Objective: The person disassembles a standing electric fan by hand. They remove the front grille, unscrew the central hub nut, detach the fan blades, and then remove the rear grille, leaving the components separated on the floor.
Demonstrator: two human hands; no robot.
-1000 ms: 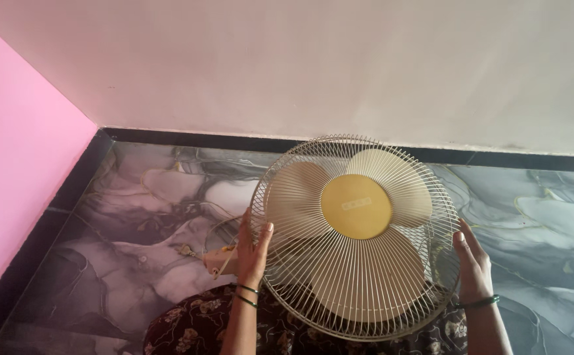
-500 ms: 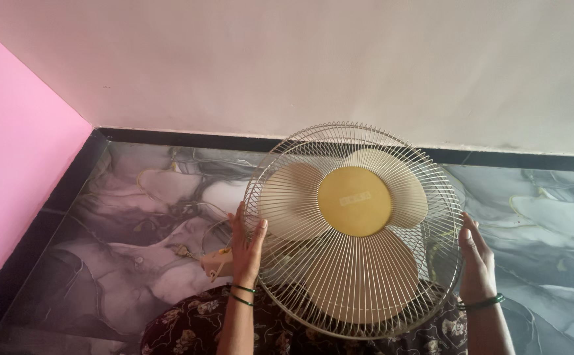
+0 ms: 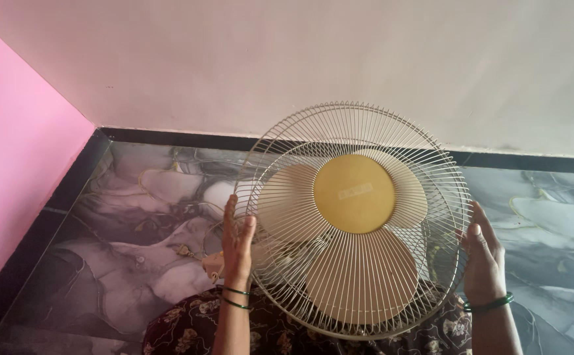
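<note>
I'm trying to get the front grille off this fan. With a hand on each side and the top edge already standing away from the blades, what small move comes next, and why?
Probably lift the lower rim free. The front grille tilts off the back cage at the top, while its bottom edge sits low by the lap. The left hand and right hand press flat on opposite sides, so an even pull towards you seems safest.

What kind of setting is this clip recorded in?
Probably a room in a home: a marble-patterned tiled floor, a pink wall meeting a pale one at a corner, and a household fan held over a lap.
</note>
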